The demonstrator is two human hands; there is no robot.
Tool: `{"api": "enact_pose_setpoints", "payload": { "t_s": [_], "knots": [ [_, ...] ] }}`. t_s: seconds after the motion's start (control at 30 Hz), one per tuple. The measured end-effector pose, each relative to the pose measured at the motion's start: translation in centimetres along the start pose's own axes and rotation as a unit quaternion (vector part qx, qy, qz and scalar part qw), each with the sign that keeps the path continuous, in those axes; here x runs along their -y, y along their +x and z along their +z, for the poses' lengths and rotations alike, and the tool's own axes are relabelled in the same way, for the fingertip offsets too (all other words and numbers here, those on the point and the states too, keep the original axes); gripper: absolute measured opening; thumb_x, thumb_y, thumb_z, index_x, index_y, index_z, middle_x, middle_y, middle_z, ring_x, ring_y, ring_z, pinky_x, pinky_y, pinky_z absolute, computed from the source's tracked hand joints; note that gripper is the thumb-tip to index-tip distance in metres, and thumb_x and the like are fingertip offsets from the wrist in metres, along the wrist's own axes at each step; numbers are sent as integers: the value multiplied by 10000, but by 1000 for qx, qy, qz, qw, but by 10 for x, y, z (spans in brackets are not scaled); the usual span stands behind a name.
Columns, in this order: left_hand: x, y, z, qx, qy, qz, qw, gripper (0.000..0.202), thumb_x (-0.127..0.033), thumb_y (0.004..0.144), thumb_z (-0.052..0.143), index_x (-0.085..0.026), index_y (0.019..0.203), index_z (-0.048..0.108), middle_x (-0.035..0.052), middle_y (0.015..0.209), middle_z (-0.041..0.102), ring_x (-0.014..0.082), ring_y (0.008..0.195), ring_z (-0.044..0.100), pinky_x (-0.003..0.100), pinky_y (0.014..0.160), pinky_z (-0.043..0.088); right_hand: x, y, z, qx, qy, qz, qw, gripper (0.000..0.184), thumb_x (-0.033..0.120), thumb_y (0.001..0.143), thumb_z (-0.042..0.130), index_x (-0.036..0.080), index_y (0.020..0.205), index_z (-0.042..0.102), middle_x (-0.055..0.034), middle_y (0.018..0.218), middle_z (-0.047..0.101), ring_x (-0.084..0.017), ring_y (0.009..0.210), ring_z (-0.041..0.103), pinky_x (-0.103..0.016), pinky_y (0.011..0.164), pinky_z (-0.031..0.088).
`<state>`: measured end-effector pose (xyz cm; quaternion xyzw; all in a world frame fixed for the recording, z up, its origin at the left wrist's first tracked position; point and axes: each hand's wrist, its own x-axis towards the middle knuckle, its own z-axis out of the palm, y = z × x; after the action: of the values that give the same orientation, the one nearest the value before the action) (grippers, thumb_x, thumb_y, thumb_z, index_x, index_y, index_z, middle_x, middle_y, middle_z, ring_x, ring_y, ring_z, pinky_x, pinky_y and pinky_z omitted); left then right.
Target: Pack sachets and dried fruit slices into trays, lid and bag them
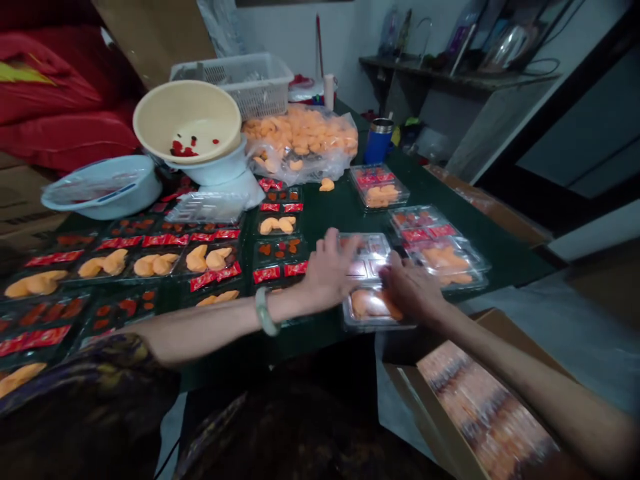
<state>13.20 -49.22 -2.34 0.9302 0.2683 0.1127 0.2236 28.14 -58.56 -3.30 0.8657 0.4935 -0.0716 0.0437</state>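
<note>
A clear plastic clamshell tray [373, 277] with orange crackers and red packets lies on the dark green table [340, 207] in front of me. My left hand [327, 270], a pale bangle on its wrist, rests flat on the tray's lid with fingers stretched out. My right hand [410, 288] presses on the tray's right side, fingers curled over the lid near the orange crackers. Both hands are somewhat blurred.
Rows of filled open trays [150, 263] cover the left of the table. Closed trays [440, 250] sit to the right. Behind are a bag of orange crackers [305, 140], a cream bowl [187, 120], a blue basin [103, 187], a white basket [250, 80], a blue cup [379, 140]. A cardboard box [475, 407] stands lower right.
</note>
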Motion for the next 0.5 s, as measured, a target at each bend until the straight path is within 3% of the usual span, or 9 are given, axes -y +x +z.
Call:
{"api": "enact_pose_setpoints", "payload": {
  "t_s": [0.1, 0.17, 0.33, 0.5],
  "knots": [
    [-10, -31, 8, 108, 25, 151, 982, 783, -482, 610, 725, -214, 1273, 407, 204, 1398, 230, 489, 1272, 185, 625, 892, 362, -1, -1, -1, -16, -39, -19, 999, 316, 351, 921, 294, 142, 1096, 452, -151, 1009, 574, -275, 915, 602, -353, 737, 400],
    [-9, -39, 17, 121, 44, 179, 975, 726, -399, 654, 718, -181, 1269, 401, 224, 1374, 262, 488, 1298, 127, 607, 900, 374, -2, 3, 1, -38, -72, -42, 996, 314, 347, 921, 299, 140, 1070, 483, -150, 1001, 559, -286, 938, 585, -361, 741, 403],
    [7, -5, 26, 73, 84, 179, 978, 519, -354, 753, 631, -83, 1165, 471, 274, 1277, 362, 448, 1272, 255, 567, 952, 343, 0, 36, 3, -79, -134, -95, 983, 360, 300, 928, 280, 102, 1135, 498, -184, 961, 557, -286, 914, 581, -351, 705, 422],
    [18, 25, 13, 62, 103, 171, 978, 528, -415, 750, 615, -77, 1142, 506, 269, 1207, 421, 427, 1212, 337, 542, 873, 406, 4, 74, -6, -125, -181, -121, 968, 360, 292, 902, 320, 111, 1054, 591, -214, 905, 586, -318, 884, 584, -426, 733, 415]
  ]
}}
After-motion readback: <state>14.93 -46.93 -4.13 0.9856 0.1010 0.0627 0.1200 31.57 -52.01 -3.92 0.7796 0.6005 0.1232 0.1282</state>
